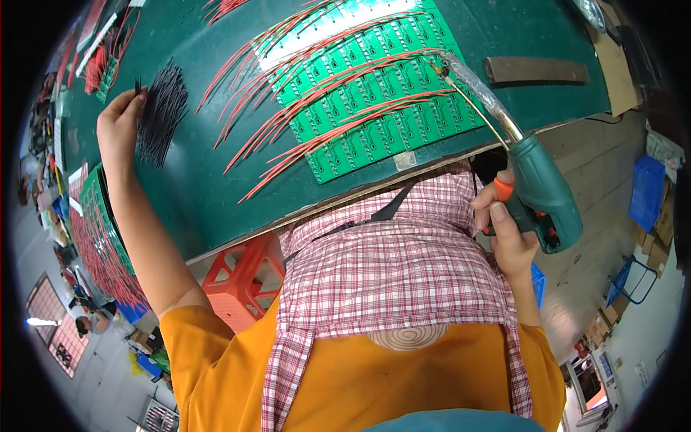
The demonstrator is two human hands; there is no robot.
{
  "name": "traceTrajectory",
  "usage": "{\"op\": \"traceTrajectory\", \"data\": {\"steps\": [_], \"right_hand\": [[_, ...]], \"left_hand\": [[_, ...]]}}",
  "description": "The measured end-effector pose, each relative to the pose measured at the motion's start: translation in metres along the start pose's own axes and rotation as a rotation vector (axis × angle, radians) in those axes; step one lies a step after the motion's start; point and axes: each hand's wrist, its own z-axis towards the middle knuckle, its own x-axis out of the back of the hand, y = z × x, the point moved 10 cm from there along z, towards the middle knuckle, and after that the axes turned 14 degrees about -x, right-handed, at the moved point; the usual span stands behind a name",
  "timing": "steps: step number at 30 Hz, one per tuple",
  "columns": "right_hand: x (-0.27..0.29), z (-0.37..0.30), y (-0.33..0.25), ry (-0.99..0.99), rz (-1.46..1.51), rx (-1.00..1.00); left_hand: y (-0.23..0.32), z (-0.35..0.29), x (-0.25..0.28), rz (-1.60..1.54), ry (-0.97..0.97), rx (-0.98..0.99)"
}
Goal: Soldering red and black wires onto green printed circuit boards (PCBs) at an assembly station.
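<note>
My left hand [121,124] is at the left side of the green-topped table, thumb and fingers pinched on the upper left edge of a pile of thin black wires [164,119]. My right hand [512,237] grips a green soldering gun [545,189] with an orange trigger, held beyond the table's near edge. Its foil-wrapped barrel and thin feed tube point up and left, the tip over the right part of a green circuit board panel [371,124]. Rows of red wires [277,122] lie across the panel, their loose ends fanning out past its left edge.
A dark flat bar [536,70] lies right of the panel. More boards with red wires [101,241] are stacked at the left. Under the table's near edge stands an orange stool [234,281]. Blue bins [646,191] and boxes stand on the floor at right.
</note>
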Motion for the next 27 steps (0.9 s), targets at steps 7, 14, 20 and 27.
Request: {"op": "traceTrajectory", "data": {"steps": [7,14,20,27], "right_hand": [[0.004,0.000,0.001,0.005,-0.007,0.012],[0.009,-0.002,0.010,0.057,0.067,-0.050],[0.008,0.001,0.005,0.047,0.056,-0.004],[0.001,0.002,0.001,-0.001,0.018,0.001]], "left_hand": [[-0.001,-0.004,0.013,-0.166,0.165,0.042],[0.113,-0.042,0.058,-0.049,0.455,-0.196],[0.153,-0.077,0.000,-0.385,0.551,-0.183],[0.123,-0.104,-0.023,-0.566,0.633,-0.074]]}}
